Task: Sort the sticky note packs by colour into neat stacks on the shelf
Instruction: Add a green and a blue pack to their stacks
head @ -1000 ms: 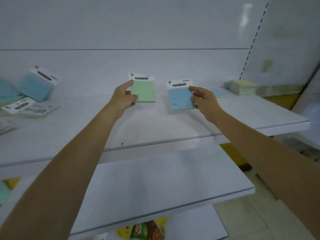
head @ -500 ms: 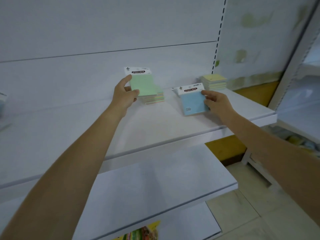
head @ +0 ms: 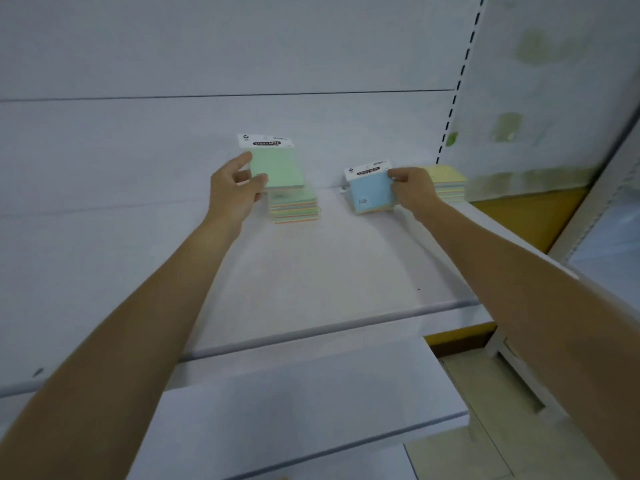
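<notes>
Shelf (head: 329, 265): white, stacks at its far edge.
Green stack (head: 294, 207): far middle; yellow stack (head: 448, 183) far right.
Left hand (head: 235, 188): pinches the green pack (head: 278, 166), now carried right to just above the green stack.
Right hand (head: 414, 190): grips the blue pack (head: 370, 194), lowered just left of the yellow stack.
Meaning: both packs have probably reached their spots.

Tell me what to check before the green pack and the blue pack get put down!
1. Left hand grips the green pack: ok.
2. Right hand grips the blue pack: ok.
3. Green pack hovers over the green-topped stack: ok.
4. Green pack squared with that stack: not ok, it is offset to the left.
5. A blue stack waiting under the blue pack: cannot tell, hidden.
</notes>
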A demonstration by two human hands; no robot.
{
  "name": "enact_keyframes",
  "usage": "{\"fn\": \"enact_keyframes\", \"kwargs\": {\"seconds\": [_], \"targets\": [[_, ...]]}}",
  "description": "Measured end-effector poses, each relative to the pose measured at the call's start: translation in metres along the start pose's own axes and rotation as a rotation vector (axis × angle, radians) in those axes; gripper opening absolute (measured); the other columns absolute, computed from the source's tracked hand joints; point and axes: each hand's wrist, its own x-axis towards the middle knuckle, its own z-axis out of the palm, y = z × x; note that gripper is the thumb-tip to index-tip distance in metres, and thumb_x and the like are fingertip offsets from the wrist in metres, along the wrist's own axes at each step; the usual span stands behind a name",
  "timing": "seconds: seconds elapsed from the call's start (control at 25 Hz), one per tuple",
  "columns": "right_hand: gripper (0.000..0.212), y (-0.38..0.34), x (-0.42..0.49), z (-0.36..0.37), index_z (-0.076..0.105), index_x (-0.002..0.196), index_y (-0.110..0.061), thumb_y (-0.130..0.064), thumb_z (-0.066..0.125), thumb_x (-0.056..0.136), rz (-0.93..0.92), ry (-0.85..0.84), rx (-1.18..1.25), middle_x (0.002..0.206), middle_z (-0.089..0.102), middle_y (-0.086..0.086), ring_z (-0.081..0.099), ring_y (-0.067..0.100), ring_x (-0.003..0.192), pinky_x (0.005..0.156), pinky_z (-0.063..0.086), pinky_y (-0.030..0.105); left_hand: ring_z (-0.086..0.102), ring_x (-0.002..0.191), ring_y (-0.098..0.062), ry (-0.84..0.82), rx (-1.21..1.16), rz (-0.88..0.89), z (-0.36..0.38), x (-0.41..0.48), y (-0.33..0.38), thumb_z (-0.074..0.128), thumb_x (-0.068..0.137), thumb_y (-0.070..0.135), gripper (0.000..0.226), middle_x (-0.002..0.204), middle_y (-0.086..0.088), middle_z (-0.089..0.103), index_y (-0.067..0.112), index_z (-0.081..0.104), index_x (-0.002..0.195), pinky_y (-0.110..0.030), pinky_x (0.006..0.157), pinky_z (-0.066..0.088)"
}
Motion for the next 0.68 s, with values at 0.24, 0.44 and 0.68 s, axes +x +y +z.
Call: {"fn": "enact_keyframes", "kwargs": {"seconds": [0.24, 0.44, 0.68], "targets": [[0.034, 0.014, 0.012, 0.019, 0.063, 0.113, -0.005, -0.004, 0.040, 0.088, -0.111, -0.025, -0.254, 0.119, 0.062, 0.020, 0.057, 0.034, 0.109, 0.087, 0.044, 0.033, 0.051, 0.067, -0.006, 0.078, 0.030, -0.034, 0.003, 0.012, -0.011, 0.060, 0.085, 0.002, 0.049, 0.084, -0.005, 0.058, 0.007, 0.047, 0.132, -0.014, 0.061, 0.047], [0.035, 0.023, 0.012, 0.024, 0.060, 0.115, -0.002, -0.006, 0.038, 0.088, -0.153, -0.012, -0.281, 0.122, 0.057, 0.025, 0.048, 0.038, 0.117, 0.100, 0.037, 0.038, 0.051, 0.062, -0.007, 0.057, 0.089, -0.024, 0.015, 0.012, -0.014, 0.060, 0.085, 0.001, 0.043, 0.074, 0.003, 0.057, 0.002, 0.050, 0.127, -0.011, 0.054, 0.048], [0.034, 0.016, -0.014, 0.015, 0.055, 0.119, -0.003, -0.008, 0.048, 0.086, -0.528, -0.030, -0.262, 0.123, 0.056, 0.020, 0.044, 0.034, 0.119, 0.098, 0.023, 0.029, 0.056, 0.097, -0.021, 0.024, 0.541, 0.001, 0.021, 0.017, -0.024, 0.055, 0.089, 0.020, 0.027, 0.103, -0.010, 0.060, 0.016, 0.059, 0.115, -0.028, 0.088, 0.043]]}}
